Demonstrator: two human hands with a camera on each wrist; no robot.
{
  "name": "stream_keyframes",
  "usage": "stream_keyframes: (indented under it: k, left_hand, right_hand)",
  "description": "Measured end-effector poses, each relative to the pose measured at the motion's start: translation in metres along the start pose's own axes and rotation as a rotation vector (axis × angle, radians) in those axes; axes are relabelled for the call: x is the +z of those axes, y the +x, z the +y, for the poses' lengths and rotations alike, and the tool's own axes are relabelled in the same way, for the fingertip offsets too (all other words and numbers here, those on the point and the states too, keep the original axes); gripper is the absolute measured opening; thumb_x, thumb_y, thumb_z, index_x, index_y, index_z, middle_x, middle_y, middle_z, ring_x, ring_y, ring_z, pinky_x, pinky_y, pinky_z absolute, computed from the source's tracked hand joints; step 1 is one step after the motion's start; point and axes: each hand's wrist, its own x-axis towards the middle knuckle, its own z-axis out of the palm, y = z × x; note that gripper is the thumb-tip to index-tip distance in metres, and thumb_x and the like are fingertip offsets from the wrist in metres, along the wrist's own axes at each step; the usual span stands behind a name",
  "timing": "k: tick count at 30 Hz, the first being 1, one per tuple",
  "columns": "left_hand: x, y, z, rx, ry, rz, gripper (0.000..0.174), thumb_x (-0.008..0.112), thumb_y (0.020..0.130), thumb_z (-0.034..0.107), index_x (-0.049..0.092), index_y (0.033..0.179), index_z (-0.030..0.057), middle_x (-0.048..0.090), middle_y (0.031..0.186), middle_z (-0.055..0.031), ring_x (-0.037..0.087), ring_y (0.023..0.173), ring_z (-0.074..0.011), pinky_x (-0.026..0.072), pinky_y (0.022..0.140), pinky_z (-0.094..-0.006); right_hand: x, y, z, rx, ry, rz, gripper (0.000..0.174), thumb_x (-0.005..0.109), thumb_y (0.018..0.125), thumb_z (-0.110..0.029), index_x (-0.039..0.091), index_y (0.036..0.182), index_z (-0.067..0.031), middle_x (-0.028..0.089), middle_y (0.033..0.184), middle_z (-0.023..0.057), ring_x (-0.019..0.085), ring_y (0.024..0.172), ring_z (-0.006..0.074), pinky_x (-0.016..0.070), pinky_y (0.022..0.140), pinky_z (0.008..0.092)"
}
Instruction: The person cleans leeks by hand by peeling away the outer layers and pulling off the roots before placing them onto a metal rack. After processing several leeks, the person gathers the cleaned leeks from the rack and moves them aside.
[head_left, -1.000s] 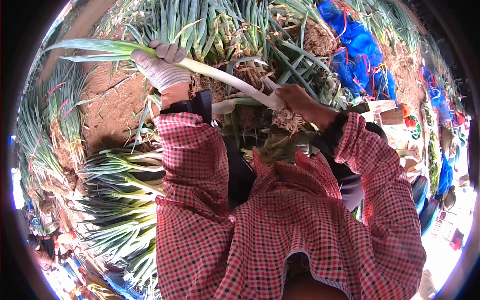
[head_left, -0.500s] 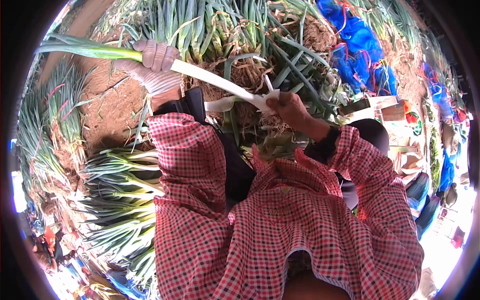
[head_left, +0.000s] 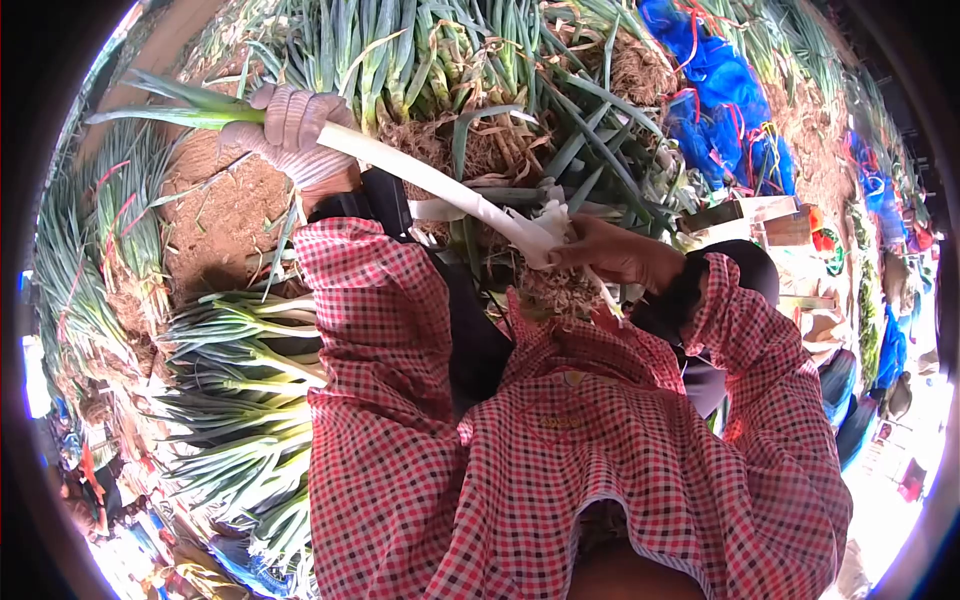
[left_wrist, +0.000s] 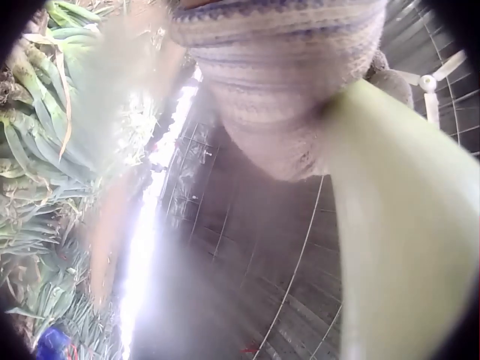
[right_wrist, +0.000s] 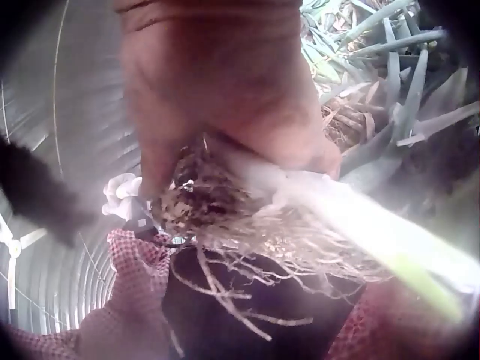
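In a striped glove, the left hand point(head_left: 292, 132) grips a long leek point(head_left: 430, 180) near where its white stalk turns green. The leek slants down to the right, its leaves sticking out left of the glove. The bare right hand point(head_left: 622, 250) pinches at the root end, where pale peeled layers point(head_left: 549, 215) stand out from the stalk. Brown roots point(head_left: 560, 291) hang below the fingers. The right wrist view shows the right hand point(right_wrist: 225, 90) over the tangled roots point(right_wrist: 300, 244). In the left wrist view the stalk point(left_wrist: 405, 225) passes close beside the glove point(left_wrist: 285, 82).
Upright leeks point(head_left: 400, 50) stand in a dense bunch ahead. More leeks point(head_left: 250, 400) lie in a row beside the left sleeve, and tied bundles point(head_left: 115, 220) are at the far left. Blue netting point(head_left: 710, 90) and a wooden crate point(head_left: 745, 212) are at the right.
The leek's root end has moved down toward the body with the right hand. Peeled layers now stand out more at that end. The left hand keeps its grip and has shifted slightly.
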Motion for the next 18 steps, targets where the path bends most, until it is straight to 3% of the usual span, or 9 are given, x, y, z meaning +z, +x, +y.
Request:
stream_keyframes:
  k: [3, 5, 6, 8, 9, 12, 13, 15, 18]
  left_hand:
    - [-0.006, 0.005, 0.005, 0.083, 0.286, 0.393, 0.049, 0.066, 0.08, 0.046, 0.057, 0.085, -0.001, 0.047, 0.054, 0.0036, 0.045, 0.043, -0.0086, 0.0517, 0.06, -0.0278]
    - [-0.007, 0.006, -0.008, 0.176, 0.557, 1.148, 0.052, 0.05, 0.089, 0.051, 0.053, 0.09, -0.0007, 0.053, 0.07, -0.0066, 0.053, 0.058, -0.0199, 0.055, 0.075, -0.041]
    - [-0.008, -0.002, -0.019, 0.117, 0.747, 1.324, 0.053, 0.046, 0.09, 0.053, 0.052, 0.092, 0.0001, 0.053, 0.075, -0.01, 0.054, 0.064, -0.024, 0.0548, 0.077, -0.0431]
    - [-0.019, -0.005, -0.028, 0.151, 0.818, 1.443, 0.056, 0.049, 0.087, 0.057, 0.04, 0.104, 0.0047, 0.049, 0.077, -0.0097, 0.047, 0.06, -0.0242, 0.052, 0.07, -0.0449]
    - [-0.015, -0.002, -0.034, 0.174, 0.833, 1.555, 0.05, 0.048, 0.087, 0.057, 0.043, 0.092, 0.0075, 0.046, 0.07, -0.005, 0.042, 0.056, -0.0208, 0.0497, 0.064, -0.0409]
    - [-0.047, -0.019, -0.009, 0.196, 0.734, 1.513, 0.048, 0.049, 0.087, 0.058, 0.043, 0.081, 0.011, 0.043, 0.065, -0.0005, 0.039, 0.053, -0.0174, 0.0437, 0.055, -0.0345]
    - [-0.035, -0.014, -0.018, 0.262, 0.709, 1.509, 0.048, 0.051, 0.085, 0.059, 0.044, 0.075, 0.0128, 0.04, 0.06, 0.0039, 0.036, 0.051, -0.0135, 0.0357, 0.048, -0.0292]
    - [-0.031, -0.015, -0.012, 0.249, 0.696, 1.391, 0.047, 0.053, 0.085, 0.058, 0.044, 0.075, 0.0129, 0.04, 0.06, 0.005, 0.035, 0.049, -0.012, 0.0328, 0.045, -0.0268]
    - [-0.01, -0.002, -0.021, 0.205, 0.694, 1.26, 0.05, 0.052, 0.084, 0.06, 0.049, 0.075, 0.0113, 0.04, 0.055, 0.0069, 0.033, 0.043, -0.0084, 0.0296, 0.041, -0.0243]
  right_hand:
    - [0.005, -0.002, -0.026, -0.055, -0.404, 0.209, 0.048, 0.078, 0.072, -0.022, 0.059, 0.112, -0.0025, 0.066, 0.1, 0.0067, 0.056, 0.103, 0.0158, 0.0436, 0.089, 0.0298]
    - [-0.001, 0.006, -0.03, -0.129, -0.671, 0.502, 0.042, 0.079, 0.069, -0.023, 0.064, 0.105, -0.0075, 0.066, 0.09, 0.0054, 0.058, 0.097, 0.0176, 0.0416, 0.088, 0.0327]
    - [-0.006, 0.009, -0.029, -0.163, -0.804, 0.651, 0.038, 0.079, 0.067, -0.023, 0.067, 0.101, -0.01, 0.067, 0.085, 0.0048, 0.059, 0.094, 0.0186, 0.0406, 0.087, 0.0342]
    - [-0.025, 0.021, -0.009, -0.471, -1.164, 0.858, 0.03, 0.077, 0.066, -0.023, 0.069, 0.093, -0.0131, 0.061, 0.073, 0.006, 0.056, 0.079, 0.0249, 0.0352, 0.084, 0.0392]
    - [-0.039, 0.027, 0.005, -0.566, -1.217, 0.908, 0.029, 0.077, 0.067, -0.023, 0.069, 0.092, -0.013, 0.06, 0.072, 0.0061, 0.055, 0.077, 0.026, 0.034, 0.084, 0.04]
    - [-0.039, 0.031, 0.011, -0.746, -1.365, 0.987, 0.025, 0.072, 0.072, -0.019, 0.065, 0.094, -0.009, 0.06, 0.078, 0.0086, 0.055, 0.08, 0.0289, 0.034, 0.084, 0.0421]
    - [-0.033, 0.03, 0.006, -0.795, -1.422, 0.993, 0.027, 0.071, 0.073, -0.018, 0.063, 0.096, -0.0065, 0.06, 0.081, 0.01, 0.055, 0.082, 0.0298, 0.0347, 0.084, 0.0437]
    - [-0.033, 0.035, 0.003, -0.904, -1.548, 1.016, 0.032, 0.068, 0.075, -0.014, 0.057, 0.103, -0.0035, 0.06, 0.086, 0.0121, 0.055, 0.085, 0.0319, 0.0355, 0.084, 0.0469]
    - [-0.038, 0.046, 0.011, -0.845, -1.382, 0.962, 0.034, 0.069, 0.074, -0.013, 0.057, 0.104, -0.0025, 0.06, 0.088, 0.0138, 0.055, 0.082, 0.0341, 0.0368, 0.082, 0.0457]
